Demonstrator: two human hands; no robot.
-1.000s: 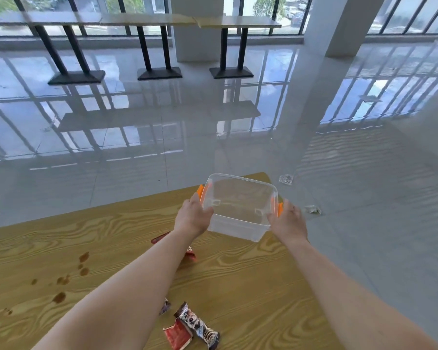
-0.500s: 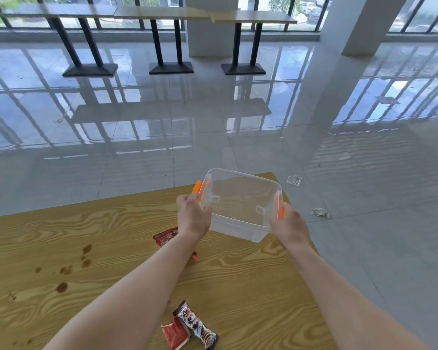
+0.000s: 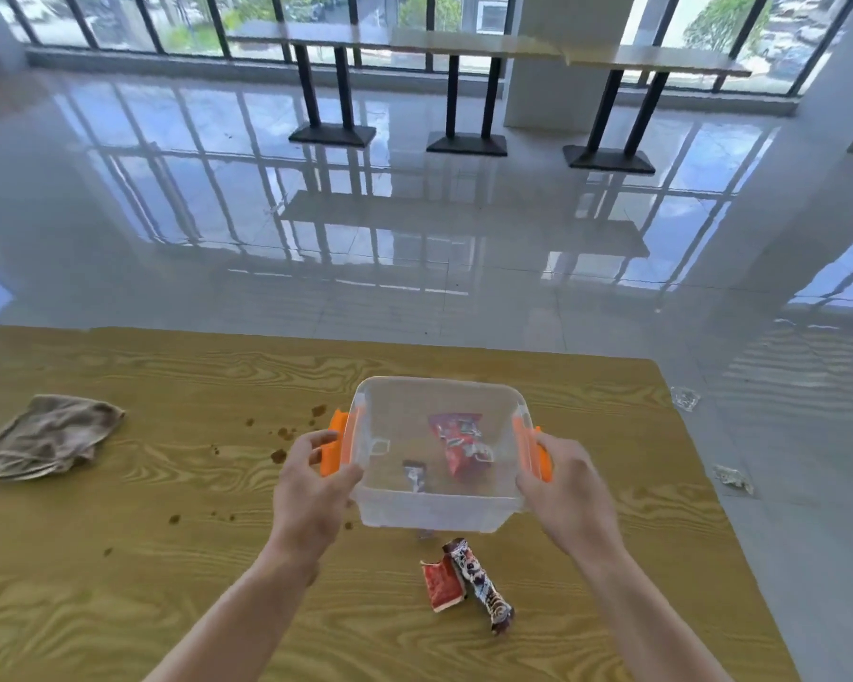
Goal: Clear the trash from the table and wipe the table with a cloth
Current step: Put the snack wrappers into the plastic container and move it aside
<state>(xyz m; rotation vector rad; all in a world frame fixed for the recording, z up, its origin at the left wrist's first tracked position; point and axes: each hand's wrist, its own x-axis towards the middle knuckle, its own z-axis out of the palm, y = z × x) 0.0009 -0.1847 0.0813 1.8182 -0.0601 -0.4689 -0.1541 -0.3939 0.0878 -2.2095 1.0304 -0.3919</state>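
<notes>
A clear plastic box (image 3: 439, 509) with orange side clips hangs just above the wooden table (image 3: 119, 607). My left hand (image 3: 311, 489) grips its left clip and my right hand (image 3: 567, 494) grips its right clip. Through the clear box I see a red wrapper (image 3: 459, 443) and a small dark wrapper (image 3: 414, 475); whether they lie inside it or under it I cannot tell. Two more wrappers (image 3: 469, 580), one red and one dark, lie on the table just in front of the box. A crumpled beige cloth (image 3: 50, 435) rests at the table's left. Brown stains (image 3: 281, 433) dot the wood.
The table's right edge runs close to my right arm. Scraps of clear wrapper (image 3: 733, 478) lie on the shiny tiled floor beyond that edge. Bar tables (image 3: 464, 51) stand by the far windows.
The view has swung left, bringing the cloth and more stains into sight. The box, still in both hands, has come from the table's far corner to over the wrappers nearer me.
</notes>
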